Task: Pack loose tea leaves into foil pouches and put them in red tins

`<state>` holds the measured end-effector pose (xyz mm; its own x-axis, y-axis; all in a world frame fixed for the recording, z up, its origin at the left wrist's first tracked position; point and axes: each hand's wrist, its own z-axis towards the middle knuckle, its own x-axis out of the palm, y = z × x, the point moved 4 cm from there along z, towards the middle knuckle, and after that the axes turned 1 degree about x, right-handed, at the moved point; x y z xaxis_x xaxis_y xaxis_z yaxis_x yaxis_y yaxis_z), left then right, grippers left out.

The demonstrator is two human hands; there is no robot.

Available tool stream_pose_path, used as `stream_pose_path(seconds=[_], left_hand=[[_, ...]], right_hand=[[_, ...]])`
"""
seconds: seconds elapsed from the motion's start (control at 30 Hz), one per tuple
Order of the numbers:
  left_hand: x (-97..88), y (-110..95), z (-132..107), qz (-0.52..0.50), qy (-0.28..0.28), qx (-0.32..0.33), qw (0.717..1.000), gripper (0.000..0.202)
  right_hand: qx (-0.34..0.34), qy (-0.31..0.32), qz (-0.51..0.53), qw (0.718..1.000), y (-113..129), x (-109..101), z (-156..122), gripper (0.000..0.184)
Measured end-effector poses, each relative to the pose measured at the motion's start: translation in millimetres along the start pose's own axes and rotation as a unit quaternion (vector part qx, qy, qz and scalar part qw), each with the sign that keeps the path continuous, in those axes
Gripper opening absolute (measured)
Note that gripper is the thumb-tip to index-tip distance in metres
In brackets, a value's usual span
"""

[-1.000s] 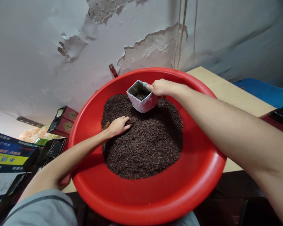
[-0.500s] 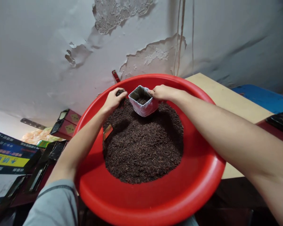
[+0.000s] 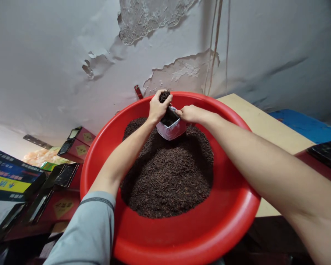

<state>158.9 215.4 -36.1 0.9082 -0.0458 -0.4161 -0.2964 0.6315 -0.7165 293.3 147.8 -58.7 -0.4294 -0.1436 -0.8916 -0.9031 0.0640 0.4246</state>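
Note:
A wide red basin [image 3: 182,239] holds a heap of dark brown, thin loose pieces [image 3: 168,180] that look like dried tea leaves. At the basin's far side my right hand [image 3: 191,113] grips the rim of a small silvery foil-like bag [image 3: 171,131], its mouth facing up. My left hand [image 3: 157,107] is just above that mouth, fingers curled round a clump of the dark leaves [image 3: 164,96]. How full the bag is cannot be made out, as its inside is in shadow and partly behind the left hand.
Dark red boxes [image 3: 77,147] with gold diamond labels are stacked left of the basin, beside a dark printed carton [image 3: 11,176]. A pale board [image 3: 237,106] and a blue surface [image 3: 298,123] lie to the right. Behind stands a peeling wall [image 3: 57,73] with hanging cords.
My left hand has moved right and up from the heap's far left side to above the bag, carrying a clump of leaves. My right hand still holds the bag in nearly the same place.

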Motion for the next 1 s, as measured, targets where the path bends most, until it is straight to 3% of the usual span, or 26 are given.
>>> stream_pose_path(seconds=[0.4, 0.57, 0.87, 1.0], left_hand=[[-11.2, -5, -3, 0.041, 0.060, 0.062, 0.995, 0.027], [-16.1, -9, -7, 0.055, 0.075, 0.084, 0.992, 0.026], [-24.1, -5, -6, 0.139, 0.154, 0.103, 0.973, 0.022], [-27.8, -7, -7, 0.131, 0.194, 0.092, 0.968, 0.026]], right_hand=[[-0.006, 0.011, 0.017, 1.000, -3, 1, 3, 0.077], [-0.003, 0.008, 0.008, 1.000, 3, -4, -7, 0.066], [0.004, 0.011, 0.023, 1.000, 2, -3, -5, 0.073], [-0.004, 0.011, 0.021, 1.000, 2, -3, -5, 0.075]])
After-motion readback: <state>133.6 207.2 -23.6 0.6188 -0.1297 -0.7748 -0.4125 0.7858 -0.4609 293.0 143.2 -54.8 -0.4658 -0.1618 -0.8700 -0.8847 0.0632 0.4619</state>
